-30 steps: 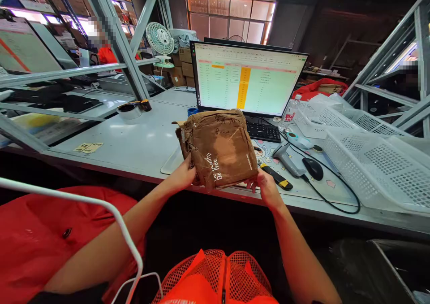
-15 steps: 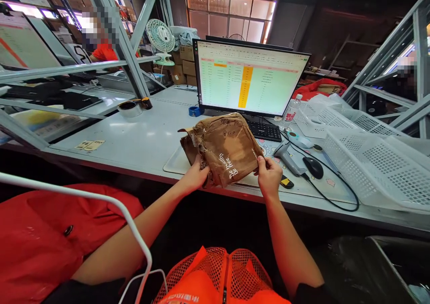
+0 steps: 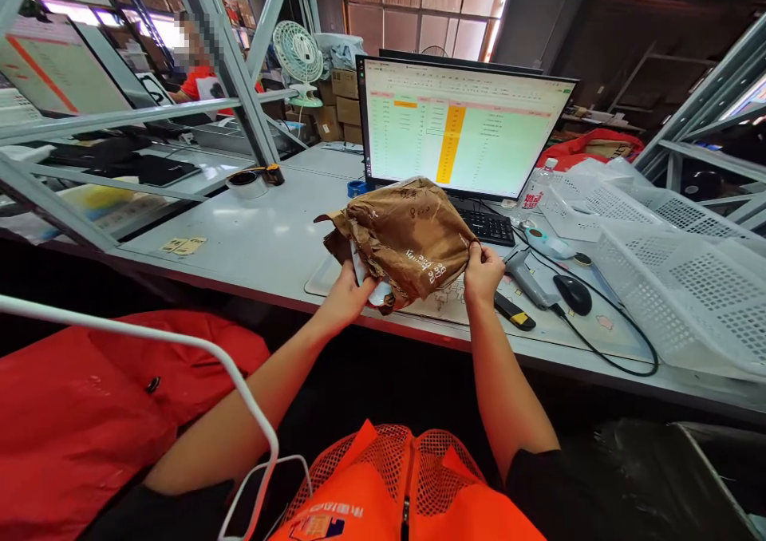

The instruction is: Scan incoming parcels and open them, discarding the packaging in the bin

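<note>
We hold the brown package [image 3: 412, 230] above the near edge of the bench [image 3: 263, 234], in front of the monitor [image 3: 467, 126]. Our hands are apart, both closed on it: the left hand [image 3: 344, 300] at the torn end, the right hand [image 3: 483, 274] on the opposite corner. The opening seems well along, since the wrapping gapes and a white item [image 3: 381, 294] shows, too hidden to identify. It is not yet out.

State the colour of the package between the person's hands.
The package is brown with white lettering, seen best in the head view.
</note>
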Motion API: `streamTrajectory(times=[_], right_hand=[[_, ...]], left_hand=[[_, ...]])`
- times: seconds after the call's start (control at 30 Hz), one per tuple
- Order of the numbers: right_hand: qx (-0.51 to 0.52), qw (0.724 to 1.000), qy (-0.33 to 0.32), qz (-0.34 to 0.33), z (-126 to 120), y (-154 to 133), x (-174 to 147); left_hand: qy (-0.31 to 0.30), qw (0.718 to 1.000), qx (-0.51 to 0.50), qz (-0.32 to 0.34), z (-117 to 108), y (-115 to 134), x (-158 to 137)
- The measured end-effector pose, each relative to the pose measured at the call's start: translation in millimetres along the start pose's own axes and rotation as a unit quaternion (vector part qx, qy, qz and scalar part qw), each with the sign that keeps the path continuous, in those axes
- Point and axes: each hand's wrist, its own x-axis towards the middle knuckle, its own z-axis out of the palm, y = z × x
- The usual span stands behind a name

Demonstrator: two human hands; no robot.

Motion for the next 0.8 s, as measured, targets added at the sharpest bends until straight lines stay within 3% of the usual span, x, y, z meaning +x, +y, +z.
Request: streamTrajectory(times=[0.07,0.17,0.23,0.33,0.47,0.67,0.8], right_hand=[[0.103,0.992,-0.046,0.063,6.9,0.9,-20.6],[0.233,0.935,-0.205,0.17,12.9,1.9,-58.0],[0.276,0.909,-0.249,0.19,16.8,2.0,-74.1],[0.282,0.932,-0.166,0.156,26.2,3.8,-75.7],[0.227,0.967,-0.046,0.108,40.5,11.2,-55.3],[0.21,0.972,-0.01,0.108,54.5,11.3,-38.3],[0.164,0.982,-0.02,0.09,57.4,8.7,-37.8]], left_hand=[[0.053,0.998,-0.023,-0.005,15.8,-8.9,2.3],[0.079,0.994,-0.068,0.023,38.8,-16.8,4.9],[0.069,0.993,-0.085,0.043,51.4,-17.3,4.7],[0.028,0.993,-0.094,0.069,64.2,-14.3,2.2],[-0.003,0.992,-0.097,0.08,70.9,-11.1,3.9],[-0.002,0.977,-0.208,0.042,70.3,-10.2,10.7],[-0.027,0.965,-0.262,-0.005,65.3,-10.2,5.1]])
